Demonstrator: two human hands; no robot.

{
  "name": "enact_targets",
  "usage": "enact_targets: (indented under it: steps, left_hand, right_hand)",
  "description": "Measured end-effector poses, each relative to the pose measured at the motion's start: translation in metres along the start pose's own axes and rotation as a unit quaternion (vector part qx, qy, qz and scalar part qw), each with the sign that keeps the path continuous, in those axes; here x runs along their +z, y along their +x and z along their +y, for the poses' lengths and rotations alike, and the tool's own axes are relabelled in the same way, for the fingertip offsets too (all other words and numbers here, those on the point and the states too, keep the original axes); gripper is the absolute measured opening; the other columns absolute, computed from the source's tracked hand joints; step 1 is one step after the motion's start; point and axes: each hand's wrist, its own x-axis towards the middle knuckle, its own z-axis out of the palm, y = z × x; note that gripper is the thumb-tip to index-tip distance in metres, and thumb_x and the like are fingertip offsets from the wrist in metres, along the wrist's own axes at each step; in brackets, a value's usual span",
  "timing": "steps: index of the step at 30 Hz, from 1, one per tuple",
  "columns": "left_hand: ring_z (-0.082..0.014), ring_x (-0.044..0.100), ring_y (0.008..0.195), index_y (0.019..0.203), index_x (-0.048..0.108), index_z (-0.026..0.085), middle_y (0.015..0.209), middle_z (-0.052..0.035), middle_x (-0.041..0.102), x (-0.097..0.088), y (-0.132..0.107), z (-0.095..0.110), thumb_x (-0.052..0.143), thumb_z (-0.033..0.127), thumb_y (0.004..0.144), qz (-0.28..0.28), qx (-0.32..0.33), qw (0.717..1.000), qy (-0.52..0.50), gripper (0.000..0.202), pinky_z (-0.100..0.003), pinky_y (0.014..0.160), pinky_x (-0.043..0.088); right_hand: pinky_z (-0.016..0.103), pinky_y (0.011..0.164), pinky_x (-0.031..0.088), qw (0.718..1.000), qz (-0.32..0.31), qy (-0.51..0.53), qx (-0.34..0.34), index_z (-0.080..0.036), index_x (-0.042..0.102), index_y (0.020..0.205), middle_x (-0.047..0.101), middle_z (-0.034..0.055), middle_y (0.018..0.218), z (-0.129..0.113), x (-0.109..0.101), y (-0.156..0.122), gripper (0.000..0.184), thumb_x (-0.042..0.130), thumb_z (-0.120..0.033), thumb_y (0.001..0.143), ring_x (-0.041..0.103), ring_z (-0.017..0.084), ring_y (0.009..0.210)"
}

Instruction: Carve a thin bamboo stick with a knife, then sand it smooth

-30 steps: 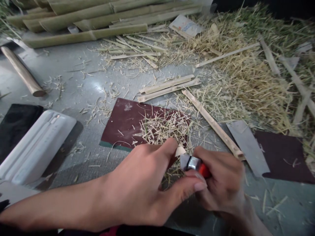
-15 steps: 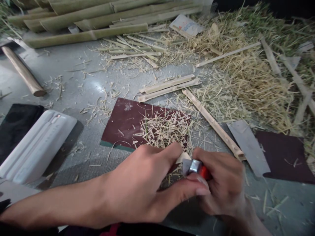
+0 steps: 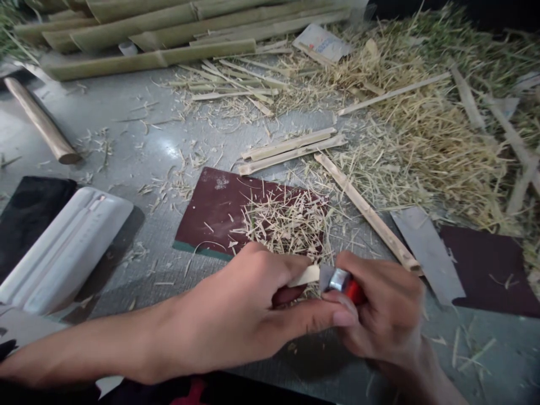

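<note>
My left hand (image 3: 248, 315) is closed on a small pale bamboo piece (image 3: 306, 275), pinched between fingers and thumb, and the thumb reaches over to the knife. My right hand (image 3: 383, 315) grips a knife (image 3: 340, 281) with a red handle and a metal collar; its short blade rests against the end of the bamboo piece. Both hands hover over a dark red sandpaper sheet (image 3: 215, 205) strewn with thin bamboo shavings (image 3: 287, 222).
Split bamboo strips (image 3: 291, 147) and one long strip (image 3: 367, 211) lie ahead. A big heap of shavings (image 3: 426, 135) fills the right. Bamboo poles (image 3: 169, 28) are stacked at the back. At left lie a white case (image 3: 63, 247) and a wooden rod (image 3: 40, 121). A grey sheet (image 3: 426, 250) lies right.
The bamboo piece has tilted from upright to lying nearly level in my left fingers. Both hands have shifted slightly, with the knife still at the piece's end.
</note>
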Motion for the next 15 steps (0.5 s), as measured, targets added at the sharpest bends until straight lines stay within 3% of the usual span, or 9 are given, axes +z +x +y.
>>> enact_targets:
  steps: [9, 15]
  left_hand:
    - [-0.0055, 0.030, 0.048, 0.068, 0.050, 0.017, 0.056, 0.0074, 0.038, -0.005, 0.003, 0.010, 0.064, 0.038, 0.078, -0.057, -0.041, 0.997, -0.042, 0.028, -0.018, 0.039, 0.022]
    - [-0.0041, 0.030, 0.046, 0.069, 0.053, 0.016, 0.055, 0.0083, 0.035, -0.007, 0.003, 0.013, 0.065, 0.032, 0.078, -0.047, -0.010, 0.998, -0.033, 0.021, -0.015, 0.038, 0.022]
  right_hand:
    - [0.023, 0.044, 0.024, 0.999, -0.030, 0.019, -0.002, -0.020, 0.038, 0.065, 0.033, -0.0066, 0.049, -0.002, -0.003, -0.002, 0.037, 0.032, -0.041, 0.095, 0.030, 0.006, 0.042]
    - [0.023, 0.045, 0.026, 1.000, -0.028, 0.010, -0.006, -0.020, 0.038, 0.066, 0.035, -0.0063, 0.049, -0.004, -0.002, -0.001, 0.037, 0.031, -0.042, 0.096, 0.033, 0.006, 0.043]
